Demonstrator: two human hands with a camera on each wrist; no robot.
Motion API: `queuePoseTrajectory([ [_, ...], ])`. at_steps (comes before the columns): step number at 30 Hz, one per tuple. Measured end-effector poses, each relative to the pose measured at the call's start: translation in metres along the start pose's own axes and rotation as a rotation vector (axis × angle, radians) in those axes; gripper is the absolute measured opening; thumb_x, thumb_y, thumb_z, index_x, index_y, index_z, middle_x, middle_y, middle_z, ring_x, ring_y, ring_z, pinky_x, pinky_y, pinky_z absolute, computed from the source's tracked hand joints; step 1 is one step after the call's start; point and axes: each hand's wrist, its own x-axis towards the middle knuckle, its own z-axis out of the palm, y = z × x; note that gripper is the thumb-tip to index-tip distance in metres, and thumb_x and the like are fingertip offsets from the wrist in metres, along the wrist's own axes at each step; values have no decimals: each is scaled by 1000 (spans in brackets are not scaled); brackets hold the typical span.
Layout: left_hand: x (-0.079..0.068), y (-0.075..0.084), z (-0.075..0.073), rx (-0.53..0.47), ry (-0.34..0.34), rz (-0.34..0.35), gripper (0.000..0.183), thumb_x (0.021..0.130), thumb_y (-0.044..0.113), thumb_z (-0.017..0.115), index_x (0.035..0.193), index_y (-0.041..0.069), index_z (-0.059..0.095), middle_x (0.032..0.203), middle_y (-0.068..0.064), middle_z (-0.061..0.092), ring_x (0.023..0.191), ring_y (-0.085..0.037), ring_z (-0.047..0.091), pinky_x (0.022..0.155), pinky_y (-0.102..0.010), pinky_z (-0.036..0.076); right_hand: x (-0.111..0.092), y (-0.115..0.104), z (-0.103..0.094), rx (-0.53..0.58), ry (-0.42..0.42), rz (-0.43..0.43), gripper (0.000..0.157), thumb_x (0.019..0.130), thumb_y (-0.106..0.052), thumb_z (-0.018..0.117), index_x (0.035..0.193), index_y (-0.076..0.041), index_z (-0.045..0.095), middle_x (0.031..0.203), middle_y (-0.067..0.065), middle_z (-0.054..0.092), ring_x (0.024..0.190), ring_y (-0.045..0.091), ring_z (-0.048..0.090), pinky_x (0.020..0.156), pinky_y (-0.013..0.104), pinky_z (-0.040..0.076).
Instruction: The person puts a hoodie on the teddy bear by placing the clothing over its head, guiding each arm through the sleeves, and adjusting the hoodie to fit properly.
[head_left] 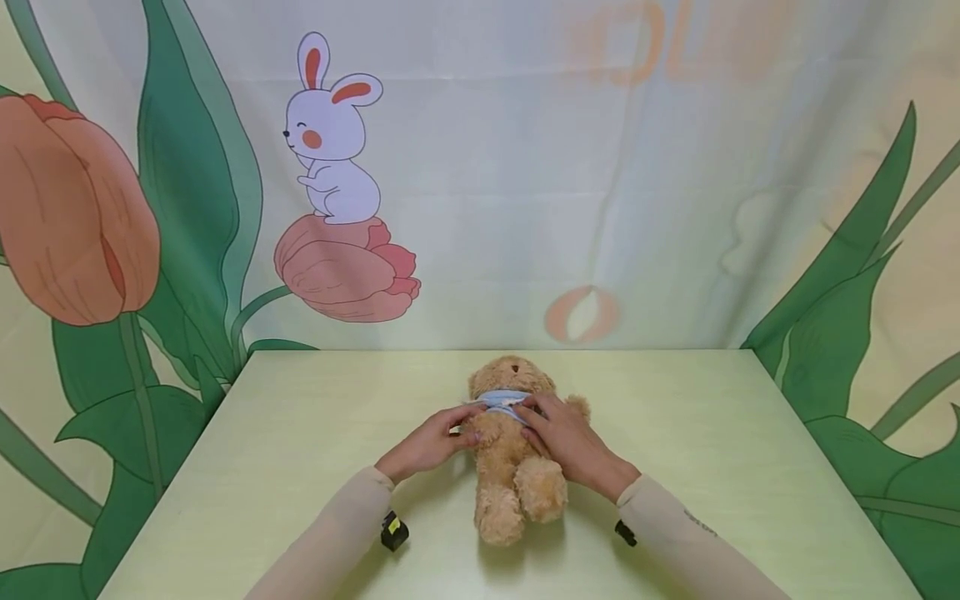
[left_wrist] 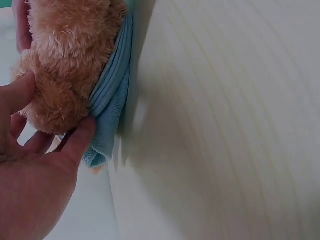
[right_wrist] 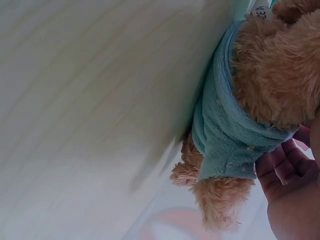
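A fluffy light-brown teddy bear (head_left: 506, 467) lies on its back on the table, head toward the wall, feet toward me. Its light-blue shirt (head_left: 504, 400) sits bunched around the chest. My left hand (head_left: 433, 442) grips the bear's side, thumb on the fur; in the left wrist view its fingers reach the shirt's (left_wrist: 112, 100) edge. On the other side, my right hand (head_left: 566, 437) lies over the chest, fingertips pinching the shirt near its middle. In the right wrist view the shirt (right_wrist: 225, 120) wraps the body, curled fingers at its edge and a white tag (right_wrist: 260, 9) above.
The pale green table (head_left: 315, 417) ends at a hanging backdrop (head_left: 480, 208) printed with tulips and a rabbit. Small black devices (head_left: 393, 531) show beside both sleeves, over the table.
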Motion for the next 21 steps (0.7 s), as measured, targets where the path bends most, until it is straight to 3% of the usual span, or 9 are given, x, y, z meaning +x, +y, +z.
queuePoseTrajectory([
  [5,3,0,2,9,10,17,39,99,21,59,137,17,49,140,-8,51,126,-28,52,95,-42,48,0,-2,2,18,-10,5,35,99,-18,59,134,-10,59,120,7,59,106,22,59,82,37,52],
  [10,4,1,4,30,42,0,42,98,21,61,138,15,50,140,-8,51,127,-27,50,97,-43,47,1,-2,3,53,-13,9,37,99,-23,60,134,-10,60,120,8,59,104,22,59,82,39,51],
  [15,5,2,4,66,72,16,29,96,18,64,124,14,58,125,-7,55,119,-23,52,96,-41,43,2,-2,5,68,-22,8,34,100,-26,58,131,-14,62,131,6,56,111,24,59,87,43,51],
  [21,5,-2,6,66,76,26,21,95,9,64,114,14,56,119,-6,59,119,-24,54,95,-42,42,3,-4,9,60,-15,-9,32,100,-26,58,130,-15,62,136,6,55,113,23,60,89,44,51],
])
